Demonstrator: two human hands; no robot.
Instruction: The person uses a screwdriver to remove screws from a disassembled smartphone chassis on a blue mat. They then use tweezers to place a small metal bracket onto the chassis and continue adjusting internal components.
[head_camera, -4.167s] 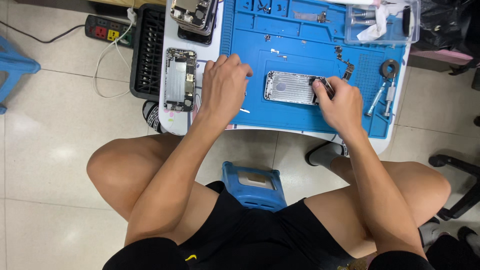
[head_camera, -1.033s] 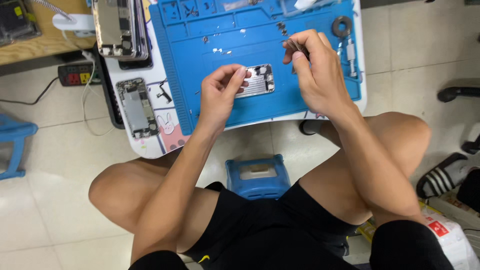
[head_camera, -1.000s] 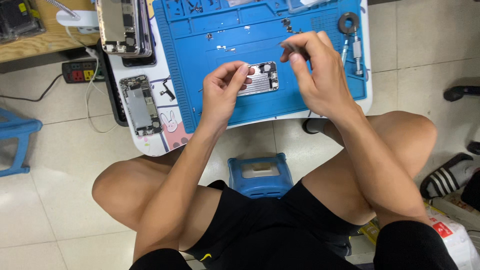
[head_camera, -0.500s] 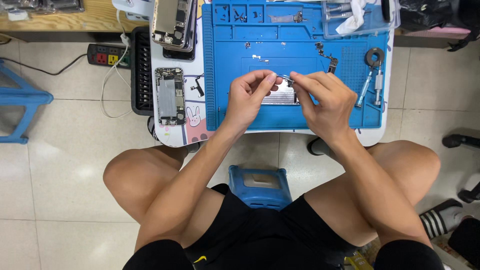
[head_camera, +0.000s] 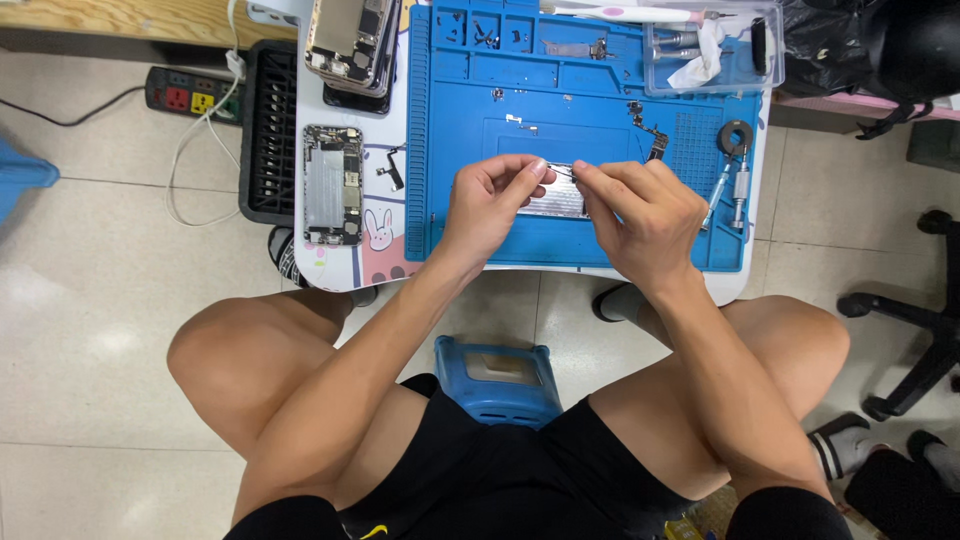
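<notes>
Sitting over the worktop (head_camera: 330, 275), you have an opened phone (head_camera: 332, 185) lying at the far left, its long axis running away from you, with a stack of phones (head_camera: 352, 40) beyond it. Right of that starts the blue mat (head_camera: 470, 215). Your left hand (head_camera: 490, 200) is curled, thumb and forefinger pinched together at the left end of the metal phone part (head_camera: 556, 203); whether they grip it or only steady it, I cannot tell. The part lies flat on the mat directly beneath and between both hands, its long axis running left to right. Your right hand (head_camera: 640, 215) is closed around a thin tool (head_camera: 563, 173) whose tip points left toward the left fingertips, just above the part. Both hands are about equally near it, one at each end. Further right, screwdrivers (head_camera: 735, 185) lie at the mat's edge, and a clear tray (head_camera: 712, 48) sits at the far corner.
</notes>
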